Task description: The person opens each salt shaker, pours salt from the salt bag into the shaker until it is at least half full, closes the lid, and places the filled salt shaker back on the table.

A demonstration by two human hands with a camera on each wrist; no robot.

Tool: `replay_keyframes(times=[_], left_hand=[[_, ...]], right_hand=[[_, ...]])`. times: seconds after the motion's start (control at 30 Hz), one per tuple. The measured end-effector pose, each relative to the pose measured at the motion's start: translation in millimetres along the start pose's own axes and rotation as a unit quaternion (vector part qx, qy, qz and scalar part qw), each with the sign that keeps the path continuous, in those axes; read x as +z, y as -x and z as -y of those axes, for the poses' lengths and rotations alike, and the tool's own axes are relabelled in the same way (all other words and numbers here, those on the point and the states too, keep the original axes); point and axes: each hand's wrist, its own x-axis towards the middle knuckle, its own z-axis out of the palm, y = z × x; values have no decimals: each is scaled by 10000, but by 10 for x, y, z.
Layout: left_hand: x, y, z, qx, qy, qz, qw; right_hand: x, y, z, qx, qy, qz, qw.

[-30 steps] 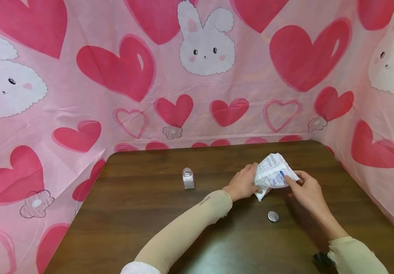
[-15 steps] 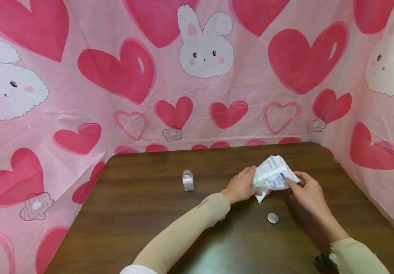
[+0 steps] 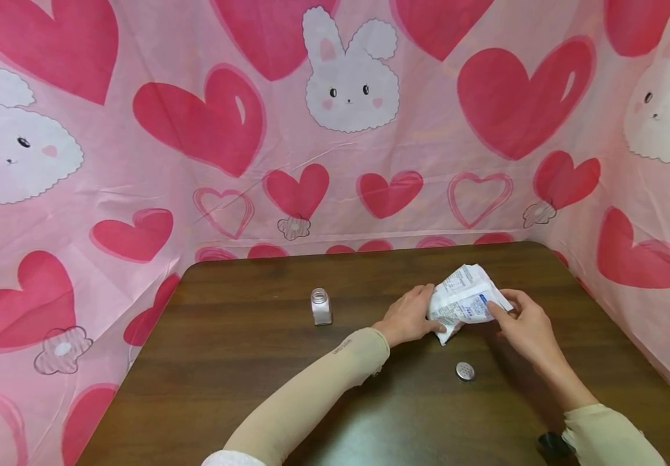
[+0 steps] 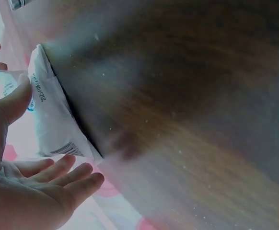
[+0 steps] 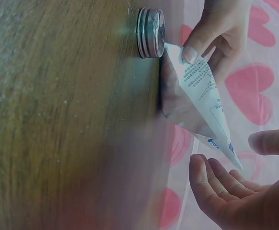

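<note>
A white printed plastic packet [image 3: 463, 298] stands on the table at the right in the head view, its upper part folded over to the right. My left hand [image 3: 407, 317] holds it by its left side; in the right wrist view the left thumb [image 5: 191, 54] presses on a lower corner. My right hand [image 3: 524, 330] is at the packet's right corner. In the right wrist view its thumb and fingers stand apart, with the packet's pointed corner between them. Below the packet lies a silver shaker lid [image 3: 465, 371] with holes. An uncapped glass shaker jar [image 3: 321, 307] holding white contents stands upright to the left.
The brown wooden table [image 3: 241, 349] has its far edge against a pink cloth backdrop [image 3: 288, 142] with hearts and rabbits. A small black object [image 3: 553, 445] shows beside the right sleeve [image 3: 608, 433].
The hands and packet hold nearly the same pose. The whole scene sits slightly lower in the head view than a second ago.
</note>
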Motion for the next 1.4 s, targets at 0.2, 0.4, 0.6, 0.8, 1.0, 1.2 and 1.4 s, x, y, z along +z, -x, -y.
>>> replay_keyframes(times=[0.2, 0.4, 0.6, 0.8, 1.0, 1.2, 1.4], left_hand=[[-27, 52, -6, 103, -73, -52, 9999], [-87, 156, 9, 377, -311, -157, 9987], [-329, 383, 80, 669, -145, -282, 9973], [-668, 721, 198, 948, 200, -377, 9946], [-941, 1145, 369, 1043, 801, -659, 9891], [-1072, 1462, 653, 1063, 1312, -1341, 9765], [-1164, 1574, 1021, 711, 1477, -2244, 9606]], right_hand=[[-2, -4, 2, -53, 52, 28, 10000], [-15, -32, -21, -245, 368, -114, 9990], [-40, -42, -15, -409, 676, -356, 9962], [-82, -3, 67, -685, 799, -744, 9917], [-81, 90, 153, -1042, 926, -1025, 9849], [-24, 218, 265, -1518, 999, -1174, 9763], [85, 314, 285, -1810, 1038, -827, 9745]])
